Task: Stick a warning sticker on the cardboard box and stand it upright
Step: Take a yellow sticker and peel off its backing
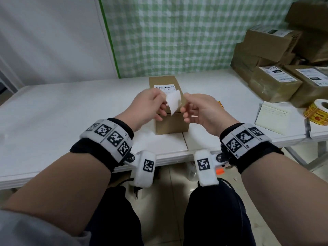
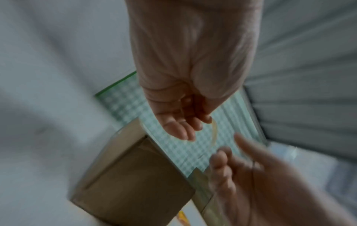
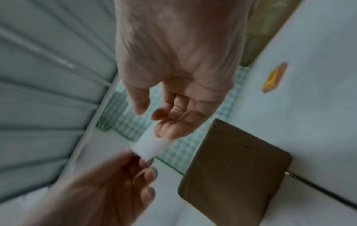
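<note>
A brown cardboard box lies on the white table, a barcode label on its top face. Above it my left hand pinches a white paper slip between thumb and fingers. My right hand hovers just right of the slip, fingers relaxed, thumb apart; in the right wrist view its fingertips touch the slip. A yellow-orange warning sticker lies flat on the table right of the box. The left wrist view is blurred; it shows the box below my left hand.
A roll of yellow stickers sits at the table's right edge beside a pale flat box. Several labelled parcels are stacked at the back right. A green checked cloth hangs behind the table. My knees are below the table's front edge.
</note>
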Demonstrator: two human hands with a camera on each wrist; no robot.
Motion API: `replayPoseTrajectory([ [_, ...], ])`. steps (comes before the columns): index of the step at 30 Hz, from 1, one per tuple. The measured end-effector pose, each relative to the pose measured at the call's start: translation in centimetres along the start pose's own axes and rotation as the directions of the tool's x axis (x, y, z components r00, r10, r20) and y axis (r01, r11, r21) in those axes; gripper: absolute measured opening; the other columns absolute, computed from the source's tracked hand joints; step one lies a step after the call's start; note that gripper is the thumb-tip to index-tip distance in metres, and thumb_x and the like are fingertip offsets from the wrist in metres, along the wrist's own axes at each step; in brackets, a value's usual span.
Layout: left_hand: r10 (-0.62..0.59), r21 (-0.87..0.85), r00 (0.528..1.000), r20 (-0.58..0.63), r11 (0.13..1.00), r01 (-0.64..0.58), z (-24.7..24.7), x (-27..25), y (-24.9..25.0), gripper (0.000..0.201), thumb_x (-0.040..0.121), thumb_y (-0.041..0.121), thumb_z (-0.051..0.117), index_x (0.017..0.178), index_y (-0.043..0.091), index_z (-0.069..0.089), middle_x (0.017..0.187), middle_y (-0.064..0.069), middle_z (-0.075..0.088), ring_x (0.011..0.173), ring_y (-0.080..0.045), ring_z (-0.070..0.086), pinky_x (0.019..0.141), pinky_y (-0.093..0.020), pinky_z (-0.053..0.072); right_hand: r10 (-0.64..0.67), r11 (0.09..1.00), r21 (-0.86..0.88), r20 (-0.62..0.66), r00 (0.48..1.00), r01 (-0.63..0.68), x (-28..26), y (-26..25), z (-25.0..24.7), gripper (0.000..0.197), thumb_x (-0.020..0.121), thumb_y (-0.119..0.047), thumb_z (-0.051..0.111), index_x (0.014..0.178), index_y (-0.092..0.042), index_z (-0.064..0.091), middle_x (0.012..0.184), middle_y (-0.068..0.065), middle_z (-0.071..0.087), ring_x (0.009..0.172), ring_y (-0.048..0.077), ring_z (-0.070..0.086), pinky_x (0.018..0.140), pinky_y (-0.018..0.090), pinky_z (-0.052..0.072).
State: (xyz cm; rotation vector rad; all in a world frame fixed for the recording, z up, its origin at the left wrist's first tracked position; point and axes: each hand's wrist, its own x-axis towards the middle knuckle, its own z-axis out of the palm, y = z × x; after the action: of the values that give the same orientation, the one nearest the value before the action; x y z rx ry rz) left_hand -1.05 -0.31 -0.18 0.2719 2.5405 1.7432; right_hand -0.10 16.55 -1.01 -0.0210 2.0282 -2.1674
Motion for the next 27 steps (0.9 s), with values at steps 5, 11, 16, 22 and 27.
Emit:
replayPoseTrajectory([
  [5, 0.072, 0.133, 0.996, 0.06, 0.988, -0.08, 1.2, 0.0, 0.4, 0.029, 0.097, 0.012, 0.038, 0.071, 0.015, 0.05, 0.066, -0.002, 0.052, 0.057, -0.016, 0.055, 0.054, -0.028, 0.049, -0.064, 0.957, -0.28, 0.038, 0.997, 0.072, 0.1, -0.2, 1.8, 0.04, 0.094, -0.042, 0.05, 0.066, -0.013, 0.054, 0.058, 0.001, 0.054, 0.047, 0.017, 0.051, 0.047, 0.025, 0.048],
  [11, 0.072, 0.125, 0.997, 0.04, 0.989, -0.076, 1.2, 0.2, 0.5, 0.03, 0.095, 0.01, 0.039, 0.067, 0.015, 0.05, 0.062, -0.003, 0.051, 0.057, -0.018, 0.053, 0.052, -0.026, 0.047, -0.194, 0.878, -0.448, -0.009, 0.981, 0.17, 0.3, -0.1, 2.2, 0.033, 0.096, -0.025, 0.047, 0.064, -0.014, 0.052, 0.056, 0.0, 0.051, 0.044, 0.013, 0.048, 0.043, 0.023, 0.043],
  [16, 0.003, -0.017, 0.999, 0.048, 1.0, -0.002, 1.3, 0.4, 0.5, 0.03, 0.095, 0.008, 0.038, 0.067, 0.013, 0.048, 0.062, -0.004, 0.048, 0.054, -0.016, 0.051, 0.049, -0.021, 0.047, -0.203, 0.889, -0.42, 0.0, 0.979, 0.184, 0.5, -0.1, 2.2, 0.034, 0.094, -0.016, 0.046, 0.061, -0.015, 0.047, 0.056, 0.001, 0.05, 0.045, 0.013, 0.046, 0.043, 0.021, 0.041],
  [22, -0.003, -0.552, 0.989, 0.145, 0.83, 0.083, 1.9, 0.0, 0.9, 0.029, 0.095, -0.001, 0.033, 0.069, 0.006, 0.045, 0.057, -0.012, 0.053, 0.05, -0.021, 0.054, 0.054, -0.029, 0.054, -0.174, 0.985, -0.005, 0.031, 0.984, 0.175, 0.5, -0.2, 2.6, 0.037, 0.092, -0.003, 0.041, 0.057, -0.012, 0.044, 0.044, -0.004, 0.049, 0.039, 0.01, 0.039, 0.043, 0.021, 0.033],
  [27, 0.018, -0.712, 0.987, 0.159, 0.694, 0.102, 1.2, 0.3, 0.4, 0.025, 0.093, -0.002, 0.034, 0.071, 0.005, 0.045, 0.067, -0.015, 0.05, 0.066, -0.029, 0.055, 0.063, -0.034, 0.055, -0.115, 0.963, 0.248, 0.015, 0.993, 0.108, 0.5, -0.4, 1.8, 0.032, 0.09, -0.002, 0.041, 0.059, -0.011, 0.045, 0.046, -0.003, 0.048, 0.041, 0.01, 0.038, 0.04, 0.018, 0.033],
])
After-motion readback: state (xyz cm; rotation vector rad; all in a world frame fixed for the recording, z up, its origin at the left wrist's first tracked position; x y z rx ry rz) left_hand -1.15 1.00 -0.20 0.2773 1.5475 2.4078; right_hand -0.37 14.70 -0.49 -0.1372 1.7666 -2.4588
